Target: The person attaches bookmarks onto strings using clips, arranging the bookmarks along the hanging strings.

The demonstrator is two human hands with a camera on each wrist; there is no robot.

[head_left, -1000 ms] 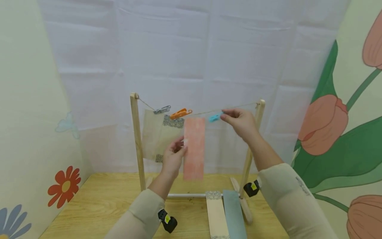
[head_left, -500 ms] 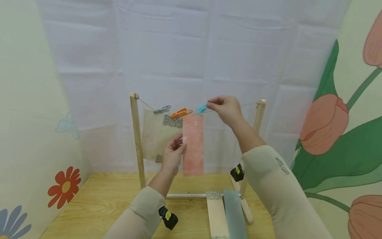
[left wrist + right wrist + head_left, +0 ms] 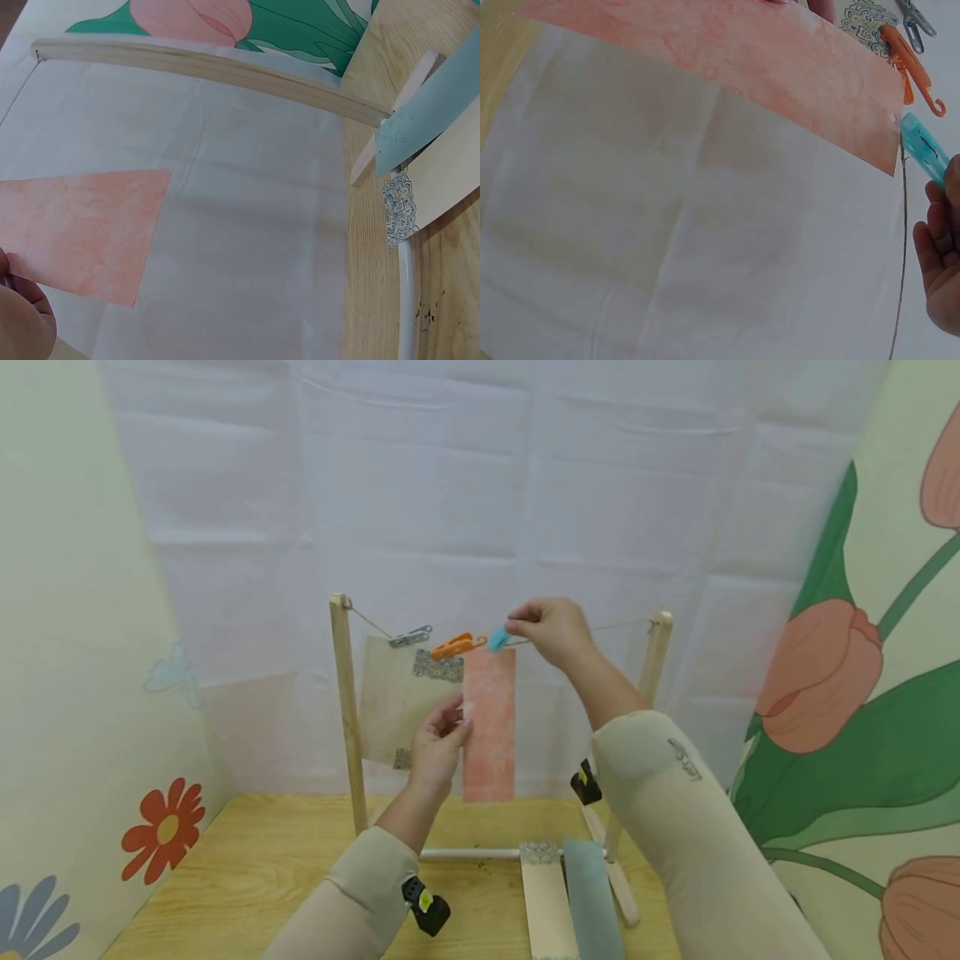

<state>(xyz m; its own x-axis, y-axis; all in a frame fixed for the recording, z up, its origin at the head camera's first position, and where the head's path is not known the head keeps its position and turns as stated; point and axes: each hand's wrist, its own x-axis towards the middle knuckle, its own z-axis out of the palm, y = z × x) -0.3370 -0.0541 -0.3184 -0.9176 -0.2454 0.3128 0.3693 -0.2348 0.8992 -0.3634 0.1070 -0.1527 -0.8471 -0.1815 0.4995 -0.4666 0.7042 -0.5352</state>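
Observation:
My left hand (image 3: 437, 747) pinches the left edge of a pink paper strip (image 3: 491, 735), which hangs upright with its top just under the string. My right hand (image 3: 551, 628) pinches a light blue clothespin (image 3: 498, 639) by its rear end, over the strip's top edge. In the right wrist view the tip of the blue clothespin (image 3: 922, 148) is close to the string (image 3: 901, 247) and the strip's top edge; whether it grips them cannot be told. To the left, an orange clothespin (image 3: 457, 647) and a grey clothespin (image 3: 410, 637) hold patterned beige papers (image 3: 386, 702) on the line.
Two wooden posts (image 3: 345, 710) carry the string, with a white rod (image 3: 468, 854) between them low down. A cream strip with patterned ends (image 3: 549, 902) and a grey-blue strip (image 3: 592, 893) lie over the rod. The wooden table (image 3: 225, 877) meets a white backdrop cloth (image 3: 420, 485).
My right hand has moved left and slightly up, bringing the blue clothespin from the right of the pink strip to above its top edge. The strip has risen slightly; my left hand stays on it.

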